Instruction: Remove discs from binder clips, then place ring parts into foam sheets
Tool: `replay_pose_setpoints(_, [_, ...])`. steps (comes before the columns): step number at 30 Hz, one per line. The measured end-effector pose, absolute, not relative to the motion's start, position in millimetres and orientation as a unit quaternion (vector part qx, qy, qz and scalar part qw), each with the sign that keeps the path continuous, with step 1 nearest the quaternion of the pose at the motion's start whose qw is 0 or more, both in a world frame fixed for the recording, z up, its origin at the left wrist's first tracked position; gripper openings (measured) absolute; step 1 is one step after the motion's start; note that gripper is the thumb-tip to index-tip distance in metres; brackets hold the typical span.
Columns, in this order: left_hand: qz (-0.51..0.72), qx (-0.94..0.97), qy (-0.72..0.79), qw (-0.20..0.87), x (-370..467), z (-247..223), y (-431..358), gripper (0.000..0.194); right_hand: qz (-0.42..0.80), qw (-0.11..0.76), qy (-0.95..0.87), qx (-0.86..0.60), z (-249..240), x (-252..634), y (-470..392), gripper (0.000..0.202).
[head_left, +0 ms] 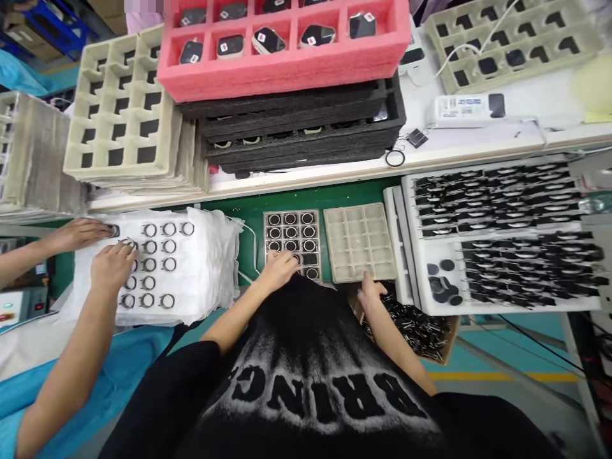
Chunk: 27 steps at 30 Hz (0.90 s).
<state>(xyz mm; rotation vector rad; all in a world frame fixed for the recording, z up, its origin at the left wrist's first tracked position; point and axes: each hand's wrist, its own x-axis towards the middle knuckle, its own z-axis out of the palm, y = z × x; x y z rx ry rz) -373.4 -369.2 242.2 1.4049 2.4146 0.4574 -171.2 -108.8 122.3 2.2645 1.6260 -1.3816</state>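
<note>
My left hand (280, 271) reaches over a compartment tray (321, 237) of round, dark watch cases (290, 232). Its fingers are bent down and pressed together at the tray's lower left; whatever lies under the fingertips is hidden. One compartment near the tray's right side shows a dark bottom with no ring in it. My right hand (373, 293) is at the lower edge of a beige compartment tray (359, 242), its fingers apart and one fingertip at the rim. Nothing shows in that hand.
A co-worker's hands (113, 261) handle watch cases on a white-covered stack (205, 255) at left. White foam racks (437, 252) with black parts stand at right, above a box of small dark pieces (421, 325). Pink (287, 73) and black foam trays (306, 143) fill the shelf.
</note>
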Motion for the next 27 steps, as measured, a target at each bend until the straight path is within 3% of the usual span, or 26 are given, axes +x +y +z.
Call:
replay_pose_setpoints(5, [0.142, 0.516, 0.820, 0.202, -347.0, 156.7, -313.3, 0.034, -0.564, -0.003, 0.359, 0.744, 110.1, -163.2, -95.3, 0.021])
replay_pose_setpoints(10, [0.125, 0.480, 0.844, 0.203, -339.8, 129.4, -321.6, 0.035, -0.623, -0.032, 0.252, 0.740, 106.6, -147.8, -97.6, 0.008])
replay_pose_setpoints(16, [0.107, 0.469, 0.858, 0.180, -320.6, 151.4, -313.8, 0.034, -0.670, -0.071, 0.190, 0.714, 108.2, -142.5, -100.9, 0.017])
replay_pose_setpoints(21, [0.114, 0.596, 0.777, 0.166, -293.4, 183.5, -250.7, 0.031, -0.723, -0.142, 0.163, 0.656, 125.4, -140.5, -108.3, 0.033])
replay_pose_setpoints(23, [0.092, 0.641, 0.746, 0.154, -283.2, 193.4, -221.5, 0.039, -0.753, -0.179, 0.158, 0.613, 137.3, -138.1, -113.8, 0.041])
replay_pose_setpoints(27, [0.058, 0.639, 0.754, 0.141, -274.0, 204.6, -190.6, 0.037, -0.795, -0.234, 0.170, 0.534, 159.7, -135.2, -125.8, 0.036])
